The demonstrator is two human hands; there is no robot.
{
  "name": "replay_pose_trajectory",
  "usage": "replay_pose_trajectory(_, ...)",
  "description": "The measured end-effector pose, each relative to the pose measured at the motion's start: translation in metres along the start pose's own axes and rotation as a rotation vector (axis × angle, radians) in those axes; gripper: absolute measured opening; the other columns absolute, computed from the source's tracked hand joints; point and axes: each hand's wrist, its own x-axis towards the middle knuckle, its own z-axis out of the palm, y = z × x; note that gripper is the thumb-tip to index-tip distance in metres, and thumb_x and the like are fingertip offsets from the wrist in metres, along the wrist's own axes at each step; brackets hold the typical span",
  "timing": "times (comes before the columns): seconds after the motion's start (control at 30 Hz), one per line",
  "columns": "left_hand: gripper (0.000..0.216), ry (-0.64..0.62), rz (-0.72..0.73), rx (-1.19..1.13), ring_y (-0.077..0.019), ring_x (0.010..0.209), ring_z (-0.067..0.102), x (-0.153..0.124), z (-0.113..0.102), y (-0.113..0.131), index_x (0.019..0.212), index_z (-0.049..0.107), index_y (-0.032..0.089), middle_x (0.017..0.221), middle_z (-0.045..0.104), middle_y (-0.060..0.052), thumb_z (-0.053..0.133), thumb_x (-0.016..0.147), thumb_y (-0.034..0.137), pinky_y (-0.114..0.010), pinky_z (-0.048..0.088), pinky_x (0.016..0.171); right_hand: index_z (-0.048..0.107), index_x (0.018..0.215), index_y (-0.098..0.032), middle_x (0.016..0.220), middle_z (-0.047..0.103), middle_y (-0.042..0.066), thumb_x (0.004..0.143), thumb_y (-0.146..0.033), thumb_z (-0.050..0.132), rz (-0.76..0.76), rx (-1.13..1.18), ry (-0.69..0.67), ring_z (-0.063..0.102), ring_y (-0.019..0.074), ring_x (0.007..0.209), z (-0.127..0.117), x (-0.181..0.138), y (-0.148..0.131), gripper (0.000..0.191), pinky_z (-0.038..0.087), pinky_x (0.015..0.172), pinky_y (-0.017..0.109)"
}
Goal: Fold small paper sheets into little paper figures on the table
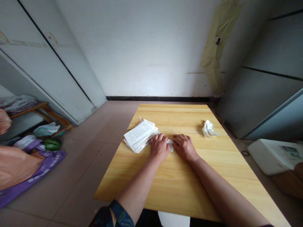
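Note:
A small piece of printed paper (169, 145) lies low on the wooden table between my two hands, which partly cover it. My left hand (159, 147) rests on its left side, fingers bent and close together, thumb on the paper. From the other side, my right hand (186, 147) has its closed fingertips at the paper's right edge. Just left of my left hand is a loose stack of printed sheets (140, 134), uneven at the edges. Toward the table's right side sits a crumpled white paper (208, 128).
The wooden table (175, 179) stands before a white wall. A white box (272, 154) is on the floor at right, beside a grey cabinet (265, 94). On the left floor are a purple bag (47, 164), a watermelon (51, 144) and a wooden rack (58, 119).

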Motion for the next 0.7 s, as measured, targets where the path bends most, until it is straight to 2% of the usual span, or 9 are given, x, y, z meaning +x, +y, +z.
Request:
replay_pose_trajectory(0.13, 0.026, 0.029, 0.011, -0.068, -0.0243, 0.104, 0.051, 0.0, 0.0, -0.001, 0.1, 0.057, 0.023, 0.109, 0.062, -0.004, 0.065, 0.075, 0.021, -0.039, 0.039, 0.086, 0.066, 0.091, -0.021, 0.109, 0.067, 0.008, 0.085, -0.023, 0.057, -0.021, 0.068, 0.028, 0.058, 0.0225, 0.099, 0.0, 0.0, 0.001, 0.011, 0.037, 0.086, 0.037)
replay_pose_trajectory(0.3, 0.023, 0.087, 0.036, -0.155, -0.0219, 0.089, 0.056, 0.001, 0.003, -0.002, 0.091, 0.055, 0.021, 0.086, 0.064, -0.002, 0.064, 0.071, 0.013, -0.035, 0.041, 0.08, 0.063, 0.089, -0.02, 0.084, 0.068, 0.005, 0.084, -0.023, 0.056, -0.003, 0.122, 0.023, 0.059, 0.0197, 0.082, 0.0, 0.001, 0.001, 0.009, 0.039, 0.081, 0.034)
replay_pose_trajectory(0.47, 0.018, 0.151, 0.042, -0.328, -0.0166, 0.075, 0.058, 0.002, 0.001, -0.001, 0.081, 0.051, 0.021, 0.074, 0.061, 0.001, 0.058, 0.072, 0.007, -0.029, 0.042, 0.073, 0.062, 0.103, -0.02, 0.093, 0.067, 0.008, 0.082, -0.027, 0.06, -0.018, 0.177, 0.073, 0.059, 0.0218, 0.086, 0.0, 0.001, 0.005, 0.023, 0.042, 0.079, 0.036)
replay_pose_trajectory(0.6, 0.016, 0.189, 0.026, -0.47, -0.0144, 0.072, 0.058, 0.001, 0.0, -0.001, 0.077, 0.05, 0.021, 0.072, 0.061, 0.002, 0.057, 0.072, 0.007, -0.026, 0.043, 0.07, 0.065, 0.086, -0.02, 0.088, 0.067, 0.007, 0.083, -0.032, 0.06, -0.082, 0.352, 0.109, 0.06, 0.0212, 0.085, 0.002, 0.002, 0.009, 0.013, 0.045, 0.078, 0.035)
replay_pose_trajectory(0.7, 0.014, 0.237, 0.06, -0.53, -0.0149, 0.075, 0.059, 0.001, -0.001, -0.002, 0.075, 0.049, 0.021, 0.074, 0.062, 0.001, 0.057, 0.073, 0.009, -0.027, 0.045, 0.073, 0.063, 0.082, -0.02, 0.081, 0.065, 0.005, 0.085, -0.033, 0.058, -0.1, 0.537, 0.181, 0.06, 0.0185, 0.078, 0.003, 0.001, 0.011, 0.014, 0.048, 0.07, 0.031)
